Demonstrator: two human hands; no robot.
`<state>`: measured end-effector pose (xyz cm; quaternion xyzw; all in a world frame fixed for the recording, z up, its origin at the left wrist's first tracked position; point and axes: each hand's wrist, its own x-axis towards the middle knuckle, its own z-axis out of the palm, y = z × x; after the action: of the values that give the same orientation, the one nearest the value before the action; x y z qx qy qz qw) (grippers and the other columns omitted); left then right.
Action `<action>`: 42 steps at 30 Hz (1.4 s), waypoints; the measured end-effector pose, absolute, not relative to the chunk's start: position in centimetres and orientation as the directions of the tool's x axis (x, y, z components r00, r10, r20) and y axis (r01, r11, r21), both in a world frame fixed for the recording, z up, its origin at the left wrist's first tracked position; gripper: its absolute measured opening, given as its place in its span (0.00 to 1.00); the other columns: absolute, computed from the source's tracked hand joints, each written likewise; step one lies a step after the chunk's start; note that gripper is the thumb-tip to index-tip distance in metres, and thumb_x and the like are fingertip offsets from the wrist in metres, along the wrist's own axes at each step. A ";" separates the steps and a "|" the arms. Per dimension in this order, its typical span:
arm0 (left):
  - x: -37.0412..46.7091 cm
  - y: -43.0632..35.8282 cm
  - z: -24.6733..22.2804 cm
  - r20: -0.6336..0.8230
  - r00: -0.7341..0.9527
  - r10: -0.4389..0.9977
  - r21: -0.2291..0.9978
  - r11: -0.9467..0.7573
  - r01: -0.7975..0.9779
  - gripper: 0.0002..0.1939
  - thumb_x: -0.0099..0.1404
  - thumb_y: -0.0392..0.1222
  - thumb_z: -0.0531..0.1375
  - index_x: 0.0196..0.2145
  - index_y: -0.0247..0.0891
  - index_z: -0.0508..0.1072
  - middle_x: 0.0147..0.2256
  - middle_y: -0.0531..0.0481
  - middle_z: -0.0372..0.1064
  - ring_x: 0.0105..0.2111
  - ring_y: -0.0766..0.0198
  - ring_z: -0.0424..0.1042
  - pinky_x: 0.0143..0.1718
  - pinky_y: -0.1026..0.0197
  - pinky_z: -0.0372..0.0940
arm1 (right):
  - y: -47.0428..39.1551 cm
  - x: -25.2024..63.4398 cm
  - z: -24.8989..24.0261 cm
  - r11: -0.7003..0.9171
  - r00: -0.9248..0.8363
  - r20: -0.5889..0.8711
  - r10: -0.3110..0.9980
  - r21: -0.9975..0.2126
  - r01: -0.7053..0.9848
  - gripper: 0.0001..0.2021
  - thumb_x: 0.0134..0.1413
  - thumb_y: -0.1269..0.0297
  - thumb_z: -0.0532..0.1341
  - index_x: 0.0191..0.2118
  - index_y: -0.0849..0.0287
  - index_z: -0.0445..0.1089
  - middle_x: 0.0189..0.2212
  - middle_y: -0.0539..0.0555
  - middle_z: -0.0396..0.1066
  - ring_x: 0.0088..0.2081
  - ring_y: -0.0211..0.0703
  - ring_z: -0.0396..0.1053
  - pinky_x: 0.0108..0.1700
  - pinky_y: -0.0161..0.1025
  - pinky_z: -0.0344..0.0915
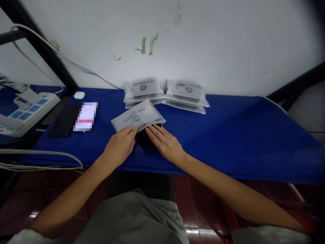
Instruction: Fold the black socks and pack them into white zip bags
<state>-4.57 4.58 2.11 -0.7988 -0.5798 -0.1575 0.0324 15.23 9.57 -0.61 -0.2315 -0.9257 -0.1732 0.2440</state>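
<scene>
A frosted plastic bag [138, 116] with dark print lies slanted on the blue table, its open edge toward me. My left hand [122, 144] is closed on the near left part of that edge, thumb and fingers pinching the plastic. Under and beside my right hand [165, 141] is a black item [147, 141], partly inside the bag mouth. The right fingers are stretched out, lying flat on the black item at the bag's opening. How far the item reaches into the bag is hidden.
Behind stand two stacks of filled frosted bags, a left stack [143, 89] and a right stack [187, 93], against the wall. On the left are a lit phone [85, 117], a black phone [64, 120], a white case [79, 95] and a power strip [34, 110]. Cables hang at the table's [241, 135] left.
</scene>
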 end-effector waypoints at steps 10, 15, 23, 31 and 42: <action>-3.9 3.9 1.4 0.549 0.196 0.812 0.350 -0.437 0.828 0.14 0.67 0.31 0.51 0.46 0.35 0.73 0.36 0.46 0.71 0.37 0.63 0.72 0.41 0.59 0.70 | 10.2 13.3 -0.2 0.915 -0.861 0.437 0.259 0.175 0.364 0.17 0.64 0.76 0.48 0.53 0.70 0.67 0.51 0.66 0.70 0.55 0.54 0.66 0.55 0.52 0.67; -3.8 3.5 1.5 0.579 0.228 0.783 0.333 -0.483 0.810 0.15 0.67 0.30 0.51 0.47 0.35 0.72 0.37 0.46 0.71 0.38 0.64 0.72 0.41 0.60 0.70 | 11.8 12.4 -0.3 0.944 -0.905 0.373 0.205 0.170 0.284 0.17 0.63 0.76 0.49 0.52 0.69 0.68 0.48 0.66 0.71 0.52 0.53 0.69 0.54 0.52 0.67; -5.6 2.1 0.1 0.601 0.181 0.778 0.201 -0.366 0.908 0.11 0.67 0.31 0.52 0.43 0.34 0.71 0.37 0.43 0.72 0.39 0.58 0.72 0.41 0.55 0.70 | 11.4 11.6 -0.1 0.878 -0.844 0.328 0.425 0.079 0.472 0.20 0.64 0.76 0.47 0.59 0.64 0.62 0.54 0.65 0.67 0.53 0.52 0.67 0.53 0.52 0.67; -5.9 2.0 0.8 0.650 0.310 0.694 0.124 -0.499 0.858 0.15 0.66 0.26 0.50 0.45 0.36 0.70 0.38 0.44 0.71 0.37 0.60 0.69 0.40 0.57 0.69 | 12.6 7.6 0.1 0.881 -0.878 0.246 0.411 0.142 0.452 0.19 0.62 0.77 0.48 0.56 0.63 0.65 0.58 0.60 0.65 0.59 0.51 0.62 0.61 0.49 0.61; -7.2 1.3 -0.2 0.599 0.205 0.775 0.095 -0.323 0.942 0.11 0.66 0.30 0.54 0.43 0.35 0.73 0.37 0.44 0.73 0.36 0.58 0.70 0.38 0.56 0.69 | 11.8 10.8 -0.8 0.872 -0.832 0.264 0.488 -0.184 0.453 0.32 0.58 0.50 0.57 0.62 0.65 0.55 0.59 0.66 0.62 0.60 0.55 0.60 0.59 0.54 0.61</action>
<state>-7.24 1.27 -0.18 -0.7620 -0.5631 -0.2839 0.1473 10.75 11.82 -0.82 -0.2463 -0.9553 0.0571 0.1530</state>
